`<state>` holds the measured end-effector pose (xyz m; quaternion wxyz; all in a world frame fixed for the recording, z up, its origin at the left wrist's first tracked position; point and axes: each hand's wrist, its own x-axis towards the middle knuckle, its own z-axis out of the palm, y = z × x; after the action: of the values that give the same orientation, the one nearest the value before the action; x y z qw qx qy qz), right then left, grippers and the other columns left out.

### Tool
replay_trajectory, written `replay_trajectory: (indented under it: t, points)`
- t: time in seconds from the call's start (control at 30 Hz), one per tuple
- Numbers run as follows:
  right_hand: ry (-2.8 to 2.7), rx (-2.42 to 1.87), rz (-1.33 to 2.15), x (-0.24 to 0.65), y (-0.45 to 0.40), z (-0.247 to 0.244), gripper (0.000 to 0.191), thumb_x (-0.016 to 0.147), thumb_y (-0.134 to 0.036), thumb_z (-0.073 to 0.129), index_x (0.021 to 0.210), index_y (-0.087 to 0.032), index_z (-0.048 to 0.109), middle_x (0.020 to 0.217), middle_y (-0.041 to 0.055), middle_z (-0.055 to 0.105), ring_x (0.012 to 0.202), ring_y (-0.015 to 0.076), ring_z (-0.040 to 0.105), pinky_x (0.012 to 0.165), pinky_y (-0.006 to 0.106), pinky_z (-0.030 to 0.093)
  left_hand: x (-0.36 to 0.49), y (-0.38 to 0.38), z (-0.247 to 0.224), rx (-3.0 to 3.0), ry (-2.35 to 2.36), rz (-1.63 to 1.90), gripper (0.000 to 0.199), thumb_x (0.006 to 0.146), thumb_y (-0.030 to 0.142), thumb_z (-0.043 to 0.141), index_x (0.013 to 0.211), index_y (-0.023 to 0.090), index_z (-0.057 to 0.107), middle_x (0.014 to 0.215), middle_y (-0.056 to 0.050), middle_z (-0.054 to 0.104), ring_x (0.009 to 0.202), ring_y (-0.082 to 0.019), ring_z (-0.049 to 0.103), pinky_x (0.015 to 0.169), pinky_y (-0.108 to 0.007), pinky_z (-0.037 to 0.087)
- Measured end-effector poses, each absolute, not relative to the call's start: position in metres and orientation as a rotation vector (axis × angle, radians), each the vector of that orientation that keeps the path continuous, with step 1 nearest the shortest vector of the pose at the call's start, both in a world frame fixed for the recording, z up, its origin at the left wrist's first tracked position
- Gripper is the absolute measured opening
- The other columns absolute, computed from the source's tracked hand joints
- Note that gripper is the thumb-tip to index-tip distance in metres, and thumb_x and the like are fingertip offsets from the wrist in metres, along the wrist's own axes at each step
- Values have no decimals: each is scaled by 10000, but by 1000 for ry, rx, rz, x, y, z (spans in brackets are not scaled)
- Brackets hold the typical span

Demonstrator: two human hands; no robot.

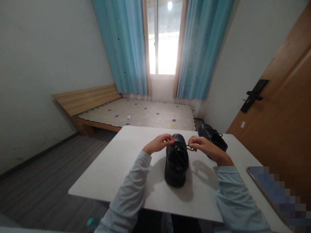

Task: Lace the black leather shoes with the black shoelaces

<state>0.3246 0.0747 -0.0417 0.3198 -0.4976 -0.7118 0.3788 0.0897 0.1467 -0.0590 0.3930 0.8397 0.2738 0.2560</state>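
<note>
A black lace-up shoe stands upright on the white table, its heel towards me and its toe pointing away. My left hand is at the left side of the shoe, thumb and fingers pinched on the shoelace. To the right of the shoe, my right hand pinches another stretch of the black shoelace, which runs across from the shoe's top. Behind my right hand lies a second black shoe, its own lace tied, partly hidden by my forearm.
A wooden door with a black handle is on the right. A pixelated flat panel with a thin frame stands at the lower right. Beyond the table is a bed bearing a small white remote, below the curtained window.
</note>
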Motion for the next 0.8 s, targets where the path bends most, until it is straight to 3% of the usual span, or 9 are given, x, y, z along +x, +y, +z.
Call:
replay_trajectory:
  t: [0.17,0.33,0.47,0.67,0.8]
  points:
    - [-1609,-1084,1215,311,81,-53,192,728,-313,562,617,-164,511,978,73,600,675,112,485,590,247,406,100,141,-61,1812,619,649,403,768,541,545,788,141,510,607,50,453,551,-75,436,522,-202,344]
    - [-1351,-1014,1357,304,89,-65,150,748,-287,510,651,-195,442,817,44,623,625,115,470,601,257,394,108,136,-64,1644,616,718,437,740,561,584,786,134,505,617,51,466,514,-56,435,495,-196,337]
    - [-1346,-988,1368,304,87,-64,144,776,-297,510,687,-184,513,778,21,578,633,116,465,599,254,381,111,136,-69,1543,545,744,461,724,581,598,787,139,485,581,73,424,472,-36,358,456,-182,296]
    - [-1447,-926,1383,306,85,-61,176,756,-316,599,682,-157,581,687,1,494,624,110,420,580,251,345,111,138,-74,1520,403,709,459,744,588,573,779,169,392,770,20,556,492,-31,382,475,-194,315]
    - [-1495,-946,1413,309,85,-60,200,742,-329,627,662,-158,561,680,-2,486,636,115,427,578,257,333,109,138,-72,1616,401,711,421,787,568,525,788,172,382,783,22,533,494,-34,376,472,-201,299]
